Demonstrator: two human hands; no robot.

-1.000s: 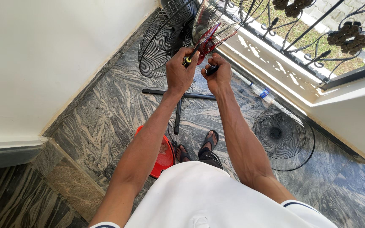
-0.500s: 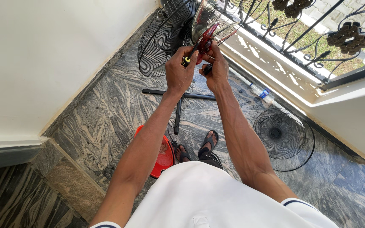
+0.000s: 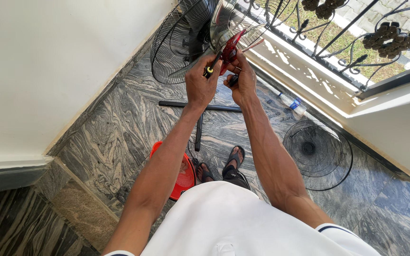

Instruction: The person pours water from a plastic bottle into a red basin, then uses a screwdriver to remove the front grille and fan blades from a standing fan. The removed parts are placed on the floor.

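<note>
I am standing over a stand fan held out at arm's length. My left hand (image 3: pixel 200 85) grips a screwdriver (image 3: pixel 211 66) with a black and yellow handle, its tip pointing into the red hub (image 3: pixel 229 47) of the silvery fan blade (image 3: pixel 224 21). My right hand (image 3: pixel 242 78) is closed around the fan's dark body just below the hub. Behind the blade stands the black rear wire guard (image 3: pixel 179 42). The screwdriver's tip is hidden by the hub.
A loose black front guard (image 3: pixel 316 151) lies on the marble floor at the right. A black cross base (image 3: pixel 200 111) lies below my hands, a red plastic part (image 3: pixel 182 175) by my sandalled feet. A plastic bottle (image 3: pixel 293 103) lies beside the window ledge. White wall on the left.
Both hands and the fan head have shifted slightly up and left in view; the grips on screwdriver and fan body stay the same.
</note>
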